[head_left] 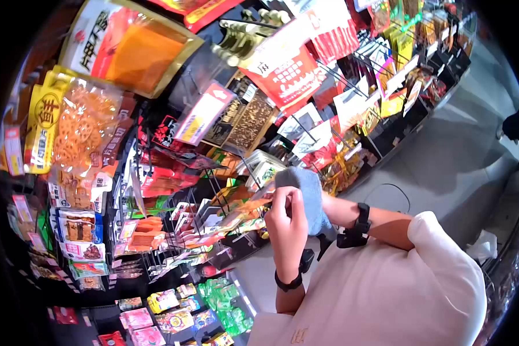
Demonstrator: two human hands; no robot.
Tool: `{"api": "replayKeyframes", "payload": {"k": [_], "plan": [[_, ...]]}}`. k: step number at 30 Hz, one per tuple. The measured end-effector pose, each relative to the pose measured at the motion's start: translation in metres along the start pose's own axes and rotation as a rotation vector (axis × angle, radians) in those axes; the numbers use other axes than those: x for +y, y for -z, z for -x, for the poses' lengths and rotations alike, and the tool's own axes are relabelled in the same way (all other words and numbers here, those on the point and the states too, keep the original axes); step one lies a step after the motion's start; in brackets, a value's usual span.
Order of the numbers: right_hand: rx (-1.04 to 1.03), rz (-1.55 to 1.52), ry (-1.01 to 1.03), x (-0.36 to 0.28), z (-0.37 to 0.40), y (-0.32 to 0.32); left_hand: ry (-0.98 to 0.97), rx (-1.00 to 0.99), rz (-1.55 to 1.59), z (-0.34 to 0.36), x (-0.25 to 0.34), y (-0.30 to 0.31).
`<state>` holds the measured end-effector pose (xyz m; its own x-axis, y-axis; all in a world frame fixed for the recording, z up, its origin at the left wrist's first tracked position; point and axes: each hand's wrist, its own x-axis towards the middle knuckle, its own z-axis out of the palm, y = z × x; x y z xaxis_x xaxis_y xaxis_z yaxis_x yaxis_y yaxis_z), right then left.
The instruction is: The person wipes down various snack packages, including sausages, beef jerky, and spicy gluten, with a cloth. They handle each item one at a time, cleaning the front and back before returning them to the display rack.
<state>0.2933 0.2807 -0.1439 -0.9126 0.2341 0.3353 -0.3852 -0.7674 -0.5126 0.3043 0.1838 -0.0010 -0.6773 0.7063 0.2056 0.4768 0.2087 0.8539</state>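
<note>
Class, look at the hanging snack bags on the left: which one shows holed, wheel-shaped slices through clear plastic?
The yellow-edged clear plastic bag, far left. The large orange foil bag above it shows no such slices.

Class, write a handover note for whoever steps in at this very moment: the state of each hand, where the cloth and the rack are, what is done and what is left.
Right hand: grip shut on the grey-blue cloth, which covers most of it.
Left hand: fingers curled against the cloth's edge; whether it grips the cloth cannot be told.
Things: both hands are raised in front of the wire rack of snack packets. The orange packets lie just beside the left hand.
Done: the cloth is in hand, up at the rack.
Left: the cloth is not seen touching the rack or packets yet.
</note>
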Motion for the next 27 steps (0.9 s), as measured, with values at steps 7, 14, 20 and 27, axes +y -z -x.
{"api": "replayKeyframes", "payload": {"k": [7, 14, 20, 27], "plan": [[0.090, -0.122, 0.111, -0.087, 0.013, -0.031, -0.238, 0.369, 0.121, -0.051, -0.027, 0.016], [0.095, -0.539, 0.021, -0.094, 0.044, -0.020, -0.067, 0.428, -0.044, -0.120, -0.080, 0.025], [0.210, -0.424, 0.003, -0.099, 0.067, -0.031, 0.023, 0.396, 0.159, -0.157, -0.119, 0.032], [0.279, -0.483, 0.106, -0.131, 0.082, -0.055, 0.209, 0.108, 0.585, -0.175, -0.129, 0.026]]}}
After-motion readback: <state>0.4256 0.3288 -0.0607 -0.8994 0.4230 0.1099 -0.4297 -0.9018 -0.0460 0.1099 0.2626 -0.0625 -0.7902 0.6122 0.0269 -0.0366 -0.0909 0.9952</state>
